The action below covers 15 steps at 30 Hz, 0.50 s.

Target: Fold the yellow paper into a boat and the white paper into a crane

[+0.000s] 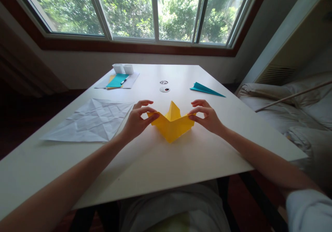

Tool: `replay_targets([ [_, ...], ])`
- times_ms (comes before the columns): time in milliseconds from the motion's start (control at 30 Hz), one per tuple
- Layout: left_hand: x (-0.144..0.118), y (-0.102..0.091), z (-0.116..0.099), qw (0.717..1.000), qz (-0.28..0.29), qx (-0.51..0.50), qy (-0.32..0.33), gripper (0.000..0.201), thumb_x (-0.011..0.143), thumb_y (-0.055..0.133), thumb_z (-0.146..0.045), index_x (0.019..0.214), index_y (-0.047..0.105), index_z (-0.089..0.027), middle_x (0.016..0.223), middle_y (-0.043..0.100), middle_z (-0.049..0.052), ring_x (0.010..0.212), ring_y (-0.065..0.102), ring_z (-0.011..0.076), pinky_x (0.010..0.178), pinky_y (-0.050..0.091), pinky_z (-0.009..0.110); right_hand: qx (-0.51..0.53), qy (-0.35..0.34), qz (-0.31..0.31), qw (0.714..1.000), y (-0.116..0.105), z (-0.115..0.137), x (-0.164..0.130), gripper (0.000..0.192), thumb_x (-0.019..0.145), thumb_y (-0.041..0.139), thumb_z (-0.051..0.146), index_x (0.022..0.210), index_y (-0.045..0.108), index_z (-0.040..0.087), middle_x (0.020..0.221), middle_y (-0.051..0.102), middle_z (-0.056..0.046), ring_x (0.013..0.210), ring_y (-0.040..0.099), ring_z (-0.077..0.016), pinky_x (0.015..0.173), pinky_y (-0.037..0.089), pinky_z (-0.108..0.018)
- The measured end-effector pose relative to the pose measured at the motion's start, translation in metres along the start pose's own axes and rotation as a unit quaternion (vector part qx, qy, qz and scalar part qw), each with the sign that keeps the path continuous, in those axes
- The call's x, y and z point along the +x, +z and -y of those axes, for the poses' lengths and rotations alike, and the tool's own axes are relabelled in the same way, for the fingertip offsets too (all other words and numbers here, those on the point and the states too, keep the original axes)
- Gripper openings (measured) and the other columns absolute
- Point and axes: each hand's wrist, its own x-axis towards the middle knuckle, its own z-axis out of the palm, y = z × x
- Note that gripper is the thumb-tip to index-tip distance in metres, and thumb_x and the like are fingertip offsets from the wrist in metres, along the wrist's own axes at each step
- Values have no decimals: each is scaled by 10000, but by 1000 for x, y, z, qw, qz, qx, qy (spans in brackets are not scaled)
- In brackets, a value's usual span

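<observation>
A folded yellow paper [171, 125] sits at the middle of the white table [181, 159], its centre point standing up and a lower corner aimed at me. My left hand [138, 120] pinches its left flap between thumb and fingers. My right hand [206, 116] pinches the right flap the same way. Both flaps are held a little above the tabletop and pulled apart.
A large creased white sheet [91, 120] lies to the left. A teal paper plane [206, 89] rests at the far right. Teal and white sheets with a pen [118, 81] and white boxes [123, 68] lie at the back left. A couch [293, 111] stands on the right.
</observation>
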Motion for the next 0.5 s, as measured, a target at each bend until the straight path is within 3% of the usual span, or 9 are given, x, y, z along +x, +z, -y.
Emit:
replay_targets([
  [100,-3,3,-7,995,29,-82,-45,197,688,697,-372,753,682,-186,864,669,50,849,592,202,809,462,329,7,-12,34,999,1,7,-2,195,726,666,440,769,671,250,1138,559,-65,1096,521,-238,915,462,-419],
  [200,-4,6,-12,978,37,-181,-100,219,660,730,-349,756,664,-163,751,668,31,699,596,163,665,478,278,37,-21,69,997,0,12,-3,189,741,653,431,765,653,243,1294,498,-49,1211,448,-248,986,399,-436],
  [367,-8,14,-21,908,74,-360,-203,201,661,739,-323,737,633,-170,682,652,-11,577,574,106,558,451,224,148,-4,164,975,-2,14,-4,132,754,654,384,753,679,255,1450,333,25,1333,299,-245,1047,327,-429],
  [433,-10,16,-24,882,92,-395,-240,212,657,741,-323,734,622,-166,681,654,-10,569,581,106,545,449,220,217,41,207,953,-1,13,-4,161,750,653,398,798,692,249,1410,401,-5,1285,379,-252,988,398,-407],
  [500,-11,19,-25,866,97,-410,-270,237,643,748,-327,744,615,-158,693,662,0,576,595,117,540,453,224,281,106,245,922,2,13,-5,229,749,646,422,864,694,230,1264,551,-56,1119,543,-241,864,486,-368],
])
